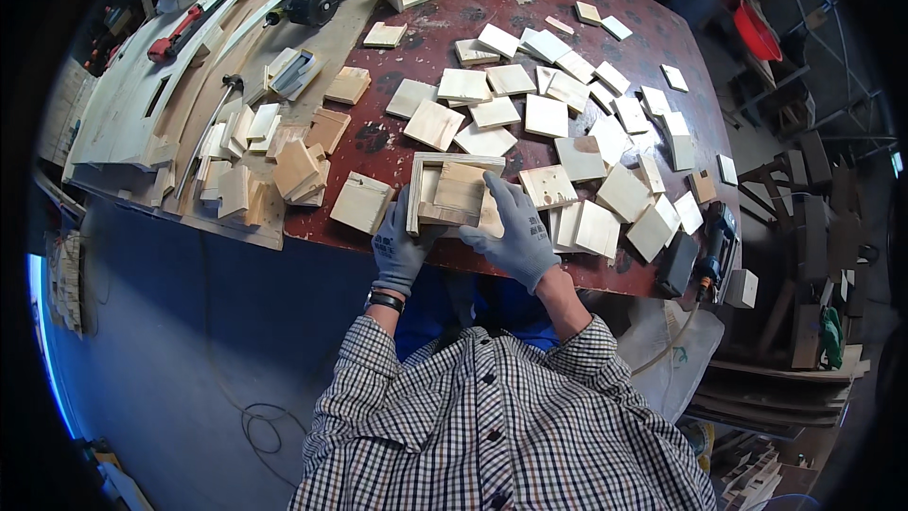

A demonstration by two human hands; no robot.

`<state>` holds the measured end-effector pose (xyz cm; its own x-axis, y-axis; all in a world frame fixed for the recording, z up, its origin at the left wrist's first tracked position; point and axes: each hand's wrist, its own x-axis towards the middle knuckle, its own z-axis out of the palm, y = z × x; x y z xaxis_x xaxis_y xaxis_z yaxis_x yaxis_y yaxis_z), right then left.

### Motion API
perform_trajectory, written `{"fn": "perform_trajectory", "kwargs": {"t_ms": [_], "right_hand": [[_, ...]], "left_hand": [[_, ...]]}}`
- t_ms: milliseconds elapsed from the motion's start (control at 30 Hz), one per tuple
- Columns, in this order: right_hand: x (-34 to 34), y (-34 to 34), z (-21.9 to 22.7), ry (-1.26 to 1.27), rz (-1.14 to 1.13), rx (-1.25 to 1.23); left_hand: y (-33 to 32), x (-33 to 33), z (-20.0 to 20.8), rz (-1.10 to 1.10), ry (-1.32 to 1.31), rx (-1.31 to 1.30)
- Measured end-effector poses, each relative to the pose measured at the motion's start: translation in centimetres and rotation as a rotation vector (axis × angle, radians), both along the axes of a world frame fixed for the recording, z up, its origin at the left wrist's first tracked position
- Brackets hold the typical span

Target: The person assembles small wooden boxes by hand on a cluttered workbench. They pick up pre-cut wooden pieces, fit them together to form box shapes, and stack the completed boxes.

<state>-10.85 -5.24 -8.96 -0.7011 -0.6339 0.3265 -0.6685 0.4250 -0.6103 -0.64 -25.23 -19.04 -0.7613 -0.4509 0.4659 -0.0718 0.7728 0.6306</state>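
Over the table's front edge I hold a small, open-sided wooden frame (416, 191) made of narrow boards. My gloved left hand (399, 248) is closed on its lower left corner. Inside the frame lies a flat wooden block (461, 185) with visible grain. My gloved right hand (518, 235) grips the block's right side, thumb low and fingers at its upper edge; where its fingertips press is partly hidden. A square wooden piece (362, 202) lies just left of my left hand. Right of my right hand is another wooden piece (548, 186) with small dark marks.
Many pale wooden squares (547, 116) lie scattered over the dark red tabletop (662, 28). Block stacks (298, 170), a hammer (232, 82), a red-handled tool (175, 41) and a black-green power tool (312, 2) sit left. An air nailer (716, 241) with a hose lies at the right edge.
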Motion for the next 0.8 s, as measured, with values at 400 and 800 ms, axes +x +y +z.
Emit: {"fn": "perform_trajectory", "kwargs": {"t_ms": [400,800], "right_hand": [[-1.7,-0.8,-0.3,-0.034,0.123,0.108],[-0.4,-1.6,-2.1,0.046,0.039,0.092]], "left_hand": [[0.0,0.2,0.8,-0.013,-0.054,0.086],[-0.3,-0.2,-0.1,0.001,0.0,-0.032]]}}
